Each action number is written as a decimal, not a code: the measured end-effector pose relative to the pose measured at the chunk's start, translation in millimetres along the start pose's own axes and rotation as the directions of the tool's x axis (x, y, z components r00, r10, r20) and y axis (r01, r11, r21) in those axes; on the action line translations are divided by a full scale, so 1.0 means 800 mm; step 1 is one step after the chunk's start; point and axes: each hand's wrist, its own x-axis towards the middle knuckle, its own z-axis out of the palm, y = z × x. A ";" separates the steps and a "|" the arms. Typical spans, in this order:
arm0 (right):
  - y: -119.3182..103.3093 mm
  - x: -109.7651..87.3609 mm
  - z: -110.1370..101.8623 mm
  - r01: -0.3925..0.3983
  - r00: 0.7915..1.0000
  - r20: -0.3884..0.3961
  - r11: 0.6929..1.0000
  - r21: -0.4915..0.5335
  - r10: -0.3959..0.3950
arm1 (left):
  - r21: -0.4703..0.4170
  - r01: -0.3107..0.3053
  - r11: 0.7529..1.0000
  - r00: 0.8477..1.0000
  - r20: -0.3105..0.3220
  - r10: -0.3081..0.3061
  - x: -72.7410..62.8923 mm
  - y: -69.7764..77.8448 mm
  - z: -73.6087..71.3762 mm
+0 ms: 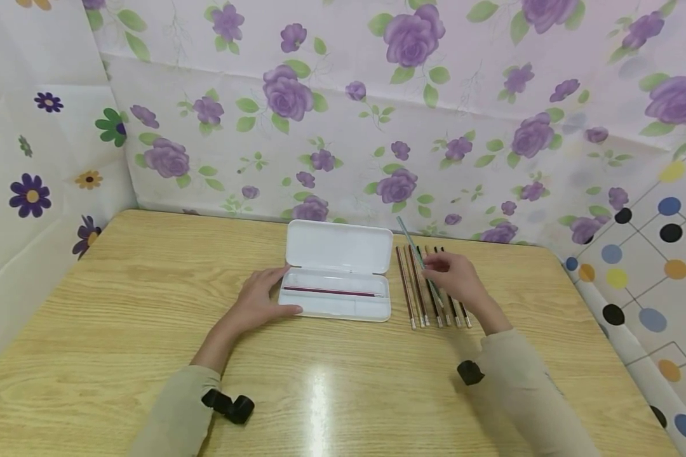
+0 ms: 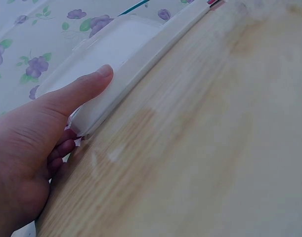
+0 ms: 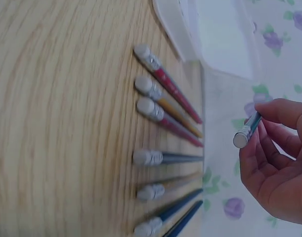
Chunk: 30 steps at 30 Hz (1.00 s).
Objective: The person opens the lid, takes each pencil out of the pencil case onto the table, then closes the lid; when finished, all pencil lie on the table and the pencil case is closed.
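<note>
A white pencil case [image 1: 371, 310] lies on the table with its lid [image 1: 338, 247] raised at the back. One dark red pencil [image 1: 328, 291] lies lengthwise in its rear compartment. My left hand [image 1: 256, 299] holds the case's left end, thumb at the front wall and fingers round the side. In the left wrist view the thumb [image 2: 105, 71] presses on the case's edge. Over the row of pencils [image 1: 407, 285], my right hand [image 1: 457, 277] pinches a teal pencil [image 1: 407, 233] between thumb and fingers, its white eraser [image 3: 240, 140] end toward the wrist camera.
Several red, yellow-brown and dark pencils lie side by side right of the case, eraser ends toward the front. The wooden table [image 1: 343, 393] meets a flower-patterned sheet [image 1: 343, 127] at its back edge. More patterned sheets hang at both sides.
</note>
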 end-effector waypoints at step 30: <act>0.095 -0.023 -0.038 -0.202 0.974 -0.124 0.975 -0.097 0.189 | -0.002 0.001 1.000 1.000 -0.001 -0.001 -0.001 0.003 0.000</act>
